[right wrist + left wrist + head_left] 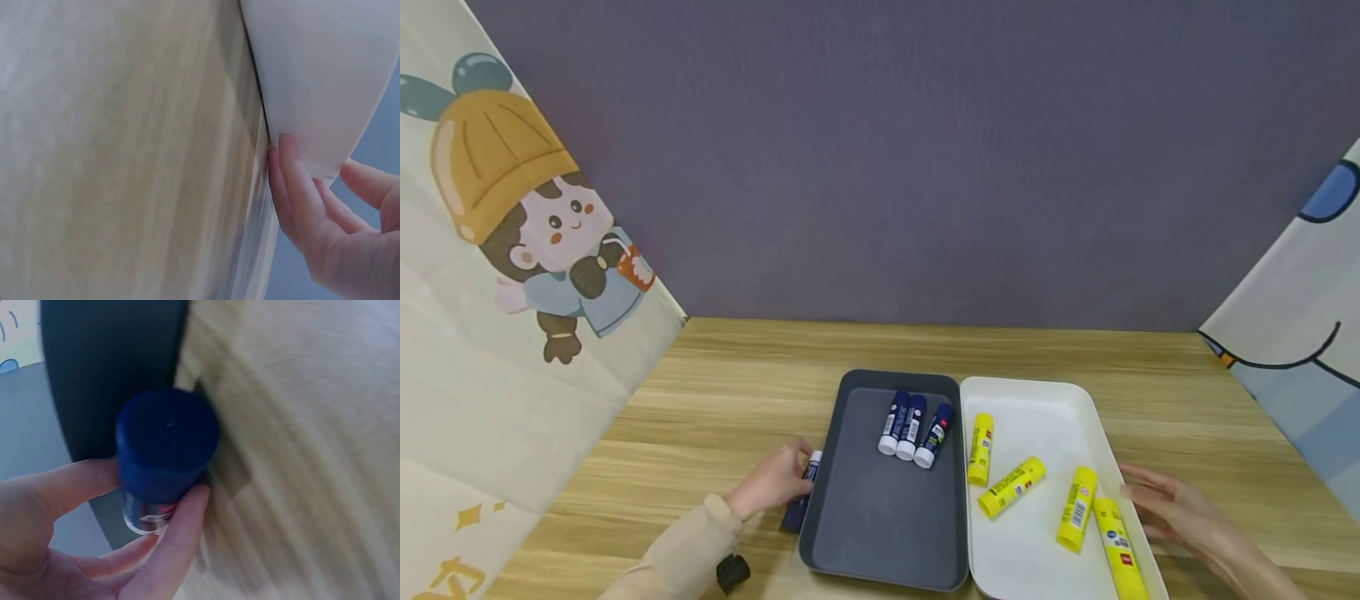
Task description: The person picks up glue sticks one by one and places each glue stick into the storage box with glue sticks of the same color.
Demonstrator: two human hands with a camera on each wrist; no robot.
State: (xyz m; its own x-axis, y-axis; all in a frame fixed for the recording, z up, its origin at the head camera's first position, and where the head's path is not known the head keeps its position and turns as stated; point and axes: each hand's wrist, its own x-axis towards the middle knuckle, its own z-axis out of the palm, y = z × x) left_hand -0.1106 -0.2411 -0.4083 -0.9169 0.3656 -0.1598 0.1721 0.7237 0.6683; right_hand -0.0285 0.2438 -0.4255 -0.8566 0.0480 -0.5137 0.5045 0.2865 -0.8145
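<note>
My left hand (772, 481) pinches a dark blue glue stick (167, 434) between thumb and fingers, just outside the left wall of the dark grey tray (880, 525). In the head view, the white end of that stick points away from me. At the right, my right hand (1183, 512) has its fingers extended along the outer wall of the white tray (1026, 550). The right wrist view shows those fingertips (289, 147) right at the wall's lower edge, with the thumb near the rim.
Three dark blue glue sticks (913, 427) with white ends lie at the grey tray's far right. Several yellow glue sticks (1012, 487) lie scattered in the white tray. The two trays stand side by side on the wooden table (730, 375). A small black object (732, 572) is by the left sleeve.
</note>
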